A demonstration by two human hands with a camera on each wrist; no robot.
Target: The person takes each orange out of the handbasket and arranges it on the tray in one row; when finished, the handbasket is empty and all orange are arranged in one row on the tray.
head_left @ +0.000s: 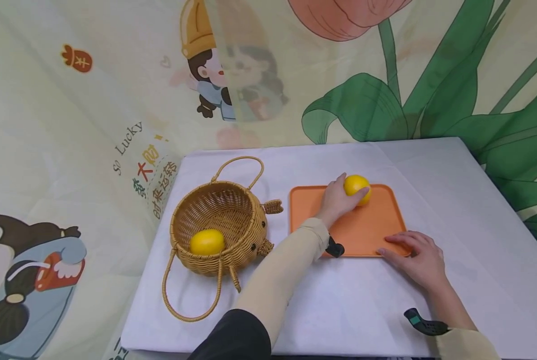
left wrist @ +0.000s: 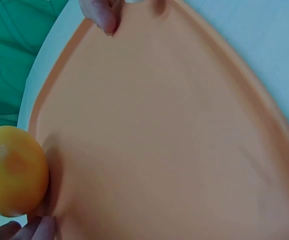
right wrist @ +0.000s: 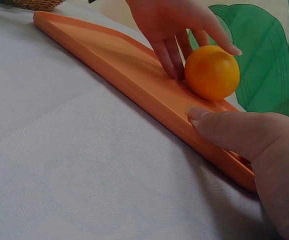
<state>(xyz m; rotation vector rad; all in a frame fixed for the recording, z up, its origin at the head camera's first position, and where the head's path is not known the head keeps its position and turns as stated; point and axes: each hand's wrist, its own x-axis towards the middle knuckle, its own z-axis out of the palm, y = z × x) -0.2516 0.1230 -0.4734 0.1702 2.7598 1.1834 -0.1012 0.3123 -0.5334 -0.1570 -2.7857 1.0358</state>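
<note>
My left hand [head_left: 339, 200] is at the far side of an orange tray [head_left: 358, 230], holding a smooth yellow lemon [head_left: 356, 186] between thumb and fingers. In the right wrist view the thumb reaches over this lemon [right wrist: 213, 73], while the other fingers point down to the tray. The left wrist view shows the lemon [left wrist: 14, 170] at the tray's edge. My right hand [head_left: 423, 260] holds the tray's near right corner, its thumb [right wrist: 229, 130] on the near rim and a fingertip [left wrist: 102, 17] over the inside.
Left of the tray stands a round wicker basket [head_left: 246, 230] with animal features and two loop handles. Another lemon [head_left: 207, 242] lies in it. A white cloth [head_left: 466, 210] covers the table, and a printed curtain [head_left: 268, 130] hangs behind.
</note>
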